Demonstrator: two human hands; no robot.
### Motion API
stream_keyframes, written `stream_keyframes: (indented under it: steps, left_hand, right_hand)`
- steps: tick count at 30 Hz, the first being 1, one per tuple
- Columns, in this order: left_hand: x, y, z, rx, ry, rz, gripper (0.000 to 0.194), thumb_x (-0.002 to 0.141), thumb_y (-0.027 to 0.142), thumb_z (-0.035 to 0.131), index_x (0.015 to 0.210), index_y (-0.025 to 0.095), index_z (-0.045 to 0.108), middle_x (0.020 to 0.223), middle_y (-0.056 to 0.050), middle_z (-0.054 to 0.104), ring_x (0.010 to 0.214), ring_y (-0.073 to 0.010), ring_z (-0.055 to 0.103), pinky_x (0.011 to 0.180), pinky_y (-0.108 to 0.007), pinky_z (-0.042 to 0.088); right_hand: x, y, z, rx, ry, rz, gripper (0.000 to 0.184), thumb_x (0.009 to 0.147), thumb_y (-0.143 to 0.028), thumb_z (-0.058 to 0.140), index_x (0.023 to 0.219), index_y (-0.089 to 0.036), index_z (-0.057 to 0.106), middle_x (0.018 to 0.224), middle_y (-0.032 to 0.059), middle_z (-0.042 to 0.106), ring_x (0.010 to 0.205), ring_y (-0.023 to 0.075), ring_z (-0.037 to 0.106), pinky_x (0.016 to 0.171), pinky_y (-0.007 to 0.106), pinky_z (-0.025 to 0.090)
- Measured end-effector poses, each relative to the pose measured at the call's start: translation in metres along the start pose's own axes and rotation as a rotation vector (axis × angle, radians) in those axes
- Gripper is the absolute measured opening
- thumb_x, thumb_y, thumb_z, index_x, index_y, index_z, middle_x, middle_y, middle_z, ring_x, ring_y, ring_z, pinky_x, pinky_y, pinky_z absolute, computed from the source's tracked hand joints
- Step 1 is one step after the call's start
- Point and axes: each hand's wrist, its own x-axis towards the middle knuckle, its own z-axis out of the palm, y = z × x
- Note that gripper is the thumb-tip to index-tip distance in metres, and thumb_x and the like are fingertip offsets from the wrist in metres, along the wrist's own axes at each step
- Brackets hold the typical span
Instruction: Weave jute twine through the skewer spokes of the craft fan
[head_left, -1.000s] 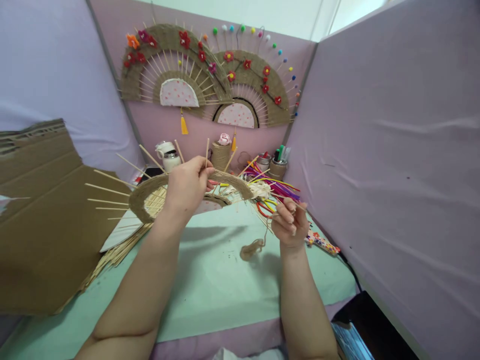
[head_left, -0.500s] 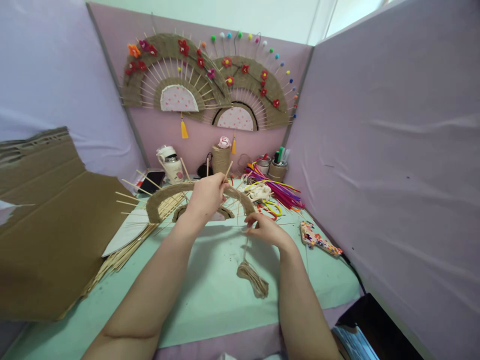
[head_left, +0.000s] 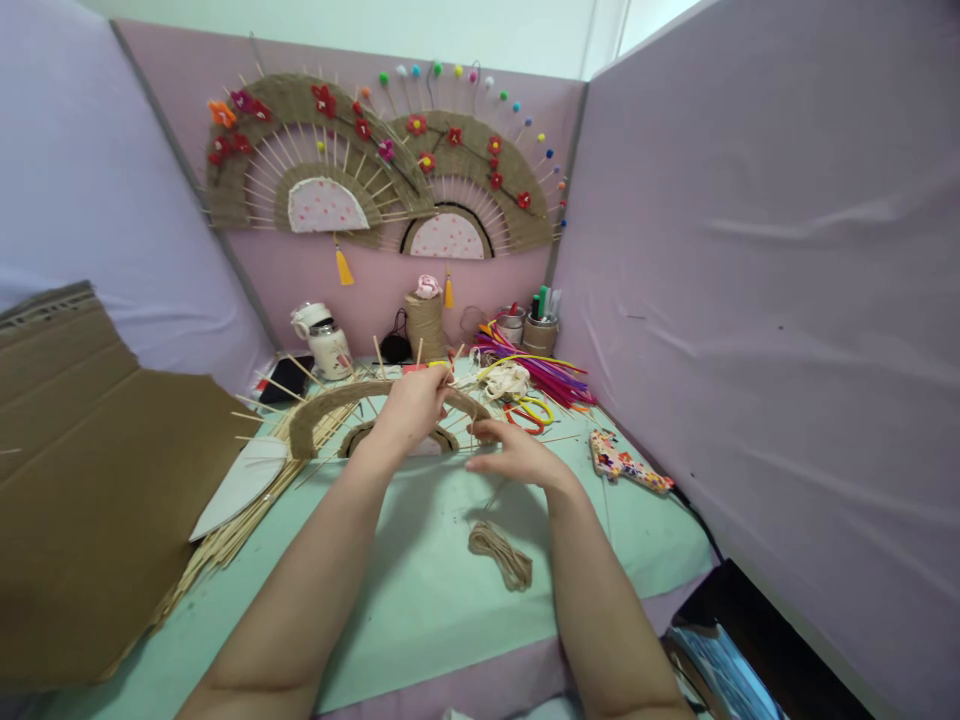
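My left hand (head_left: 416, 405) is closed over the top of a half-round fan frame (head_left: 330, 400), whose brown arch is wrapped in twine and has thin wooden sticks poking outward. Inside the arch, low down, sits a smaller half-round piece with a brown rim (head_left: 356, 437), partly covered by my left wrist. At the arch's right end is my right hand (head_left: 521, 455), thumb and fingers apart, fingertips close against the wrapped edge. A folded hank of twine (head_left: 501, 555) lies on the mint cloth below that hand; a thin strand rises faintly from it.
A flower-patterned glue gun (head_left: 626, 465) with a cord lies right. Bamboo sticks (head_left: 217, 545), a white card (head_left: 244, 485) and large cardboard (head_left: 97, 500) occupy the left. Behind stand a bottle (head_left: 330, 347), twine spool (head_left: 425, 328), scissors (head_left: 532, 412) and pipe cleaners (head_left: 529, 365). Decorated fans (head_left: 262, 205) hang on the back panel.
My right hand has parted its fingers from a pinch near the strand and shifted slightly left toward the arch's end. The left hand keeps its hold. The whole view has shifted a little.
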Motion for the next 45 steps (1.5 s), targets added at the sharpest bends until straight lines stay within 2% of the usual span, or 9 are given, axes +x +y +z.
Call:
stream_keyframes:
  steps: [4, 8, 13, 17, 27, 32, 38, 42, 45]
  left_hand:
    - [-0.001, 0.001, -0.002, -0.036, -0.032, 0.022, 0.010, 0.083, 0.017, 0.045, 0.083, 0.019, 0.055, 0.074, -0.003, 0.066, 0.058, -0.0146, 0.063, 0.056, -0.024, 0.041]
    - [-0.001, 0.001, -0.003, -0.039, -0.040, 0.019, 0.010, 0.081, 0.016, 0.045, 0.084, 0.019, 0.054, 0.073, -0.003, 0.066, 0.058, -0.0147, 0.063, 0.056, -0.024, 0.041]
    - [0.000, -0.001, -0.002, -0.044, -0.044, 0.011, 0.009, 0.082, 0.019, 0.045, 0.083, 0.019, 0.054, 0.072, -0.002, 0.066, 0.058, -0.0152, 0.064, 0.056, -0.025, 0.041]
    - [-0.001, 0.002, -0.002, -0.074, -0.051, 0.011, 0.010, 0.084, 0.021, 0.045, 0.082, 0.019, 0.055, 0.073, -0.002, 0.067, 0.056, -0.0149, 0.064, 0.055, -0.025, 0.041]
    - [-0.002, 0.007, -0.005, -0.039, -0.013, -0.027, 0.013, 0.086, 0.024, 0.046, 0.080, 0.020, 0.057, 0.067, 0.000, 0.066, 0.054, -0.0147, 0.063, 0.059, -0.026, 0.040]
    - [-0.001, 0.005, -0.004, -0.017, -0.009, -0.013, 0.013, 0.086, 0.022, 0.046, 0.078, 0.020, 0.056, 0.064, 0.000, 0.065, 0.054, -0.0150, 0.063, 0.059, -0.026, 0.039]
    - [-0.001, 0.004, -0.003, 0.008, -0.010, -0.009, 0.014, 0.086, 0.024, 0.046, 0.077, 0.020, 0.055, 0.064, 0.000, 0.065, 0.055, -0.0153, 0.063, 0.059, -0.026, 0.039]
    - [-0.001, 0.004, -0.003, 0.006, -0.008, -0.011, 0.014, 0.086, 0.023, 0.045, 0.076, 0.021, 0.055, 0.063, 0.001, 0.064, 0.054, -0.0152, 0.063, 0.059, -0.027, 0.038]
    - [-0.001, 0.004, -0.003, -0.001, -0.009, -0.011, 0.014, 0.086, 0.023, 0.045, 0.075, 0.021, 0.054, 0.064, 0.001, 0.064, 0.053, -0.0145, 0.062, 0.058, -0.026, 0.038]
  right_hand:
    - [0.008, -0.004, 0.012, 0.206, 0.149, 0.042, 0.036, 0.076, -0.045, 0.066, 0.095, -0.015, 0.068, 0.098, 0.0091, 0.071, 0.092, 0.0223, 0.065, 0.085, 0.036, 0.048]
    - [0.012, -0.008, 0.022, 0.477, 0.128, 0.074, 0.033, 0.072, -0.046, 0.069, 0.084, -0.015, 0.065, 0.082, 0.0050, 0.070, 0.078, 0.0164, 0.064, 0.076, 0.030, 0.047]
    - [0.013, -0.006, 0.018, 0.743, 0.201, 0.153, 0.036, 0.066, -0.052, 0.069, 0.072, -0.018, 0.057, 0.049, -0.0076, 0.048, 0.044, 0.0069, 0.042, 0.051, 0.022, 0.039]
    - [0.017, 0.001, 0.016, 0.658, 0.332, 0.144, 0.036, 0.068, -0.053, 0.064, 0.069, -0.019, 0.057, 0.043, -0.0091, 0.039, 0.039, 0.0064, 0.031, 0.043, 0.021, 0.030]
    - [0.016, 0.007, 0.001, 0.289, 0.622, 0.068, 0.030, 0.070, -0.048, 0.064, 0.070, -0.018, 0.062, 0.054, -0.0026, 0.051, 0.054, 0.0129, 0.044, 0.050, 0.025, 0.035]
    - [0.012, -0.001, -0.009, 0.584, 0.823, -0.033, 0.024, 0.067, -0.038, 0.070, 0.081, -0.020, 0.060, 0.064, -0.0039, 0.053, 0.055, 0.0092, 0.045, 0.051, 0.022, 0.039]
    - [0.009, -0.007, -0.019, 1.081, 0.685, -0.076, 0.020, 0.067, -0.027, 0.073, 0.082, -0.022, 0.061, 0.078, -0.0029, 0.065, 0.049, 0.0044, 0.042, 0.053, 0.020, 0.048]
    - [0.008, -0.008, -0.021, 1.157, 0.667, -0.065, 0.019, 0.068, -0.022, 0.071, 0.087, -0.023, 0.067, 0.100, -0.0005, 0.071, 0.049, 0.0028, 0.045, 0.055, 0.019, 0.052]
    - [0.009, -0.009, -0.018, 1.076, 0.745, -0.034, 0.027, 0.065, -0.023, 0.073, 0.091, -0.021, 0.069, 0.104, 0.0028, 0.071, 0.049, 0.0035, 0.049, 0.055, 0.022, 0.053]
